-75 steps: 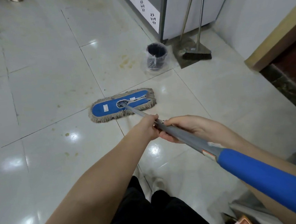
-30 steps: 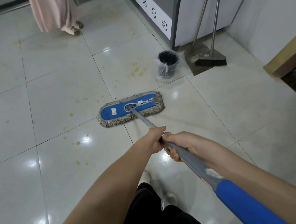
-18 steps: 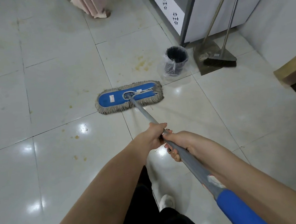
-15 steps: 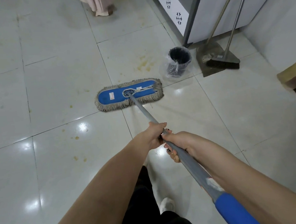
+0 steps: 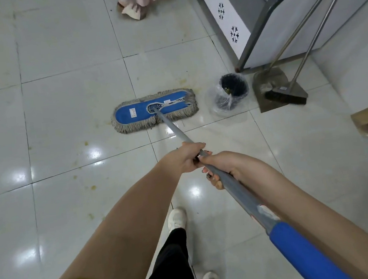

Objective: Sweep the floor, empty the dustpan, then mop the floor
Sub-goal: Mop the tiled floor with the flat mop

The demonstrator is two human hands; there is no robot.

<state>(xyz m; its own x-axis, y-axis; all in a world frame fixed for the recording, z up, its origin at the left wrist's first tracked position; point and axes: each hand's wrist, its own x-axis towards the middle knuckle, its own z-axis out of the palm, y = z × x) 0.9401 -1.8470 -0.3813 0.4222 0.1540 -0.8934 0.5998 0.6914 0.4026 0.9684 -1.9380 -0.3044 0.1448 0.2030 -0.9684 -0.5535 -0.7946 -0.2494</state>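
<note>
Head view shows the left hand (image 5: 183,158) and right hand (image 5: 224,169) wrapped tight around the grey mop handle (image 5: 232,185). Its blue mop head (image 5: 154,110) lies flat on the floor (image 5: 62,95), near the bin (image 5: 230,93) and dustpan (image 5: 273,92).

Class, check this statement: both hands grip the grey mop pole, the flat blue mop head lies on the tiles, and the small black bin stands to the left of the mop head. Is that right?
Not quite. In the head view the black bin stands to the right of the mop head, not the left. The rest holds: the left hand and right hand both grip the grey pole, and the mop head lies flat on the tiles.
</note>
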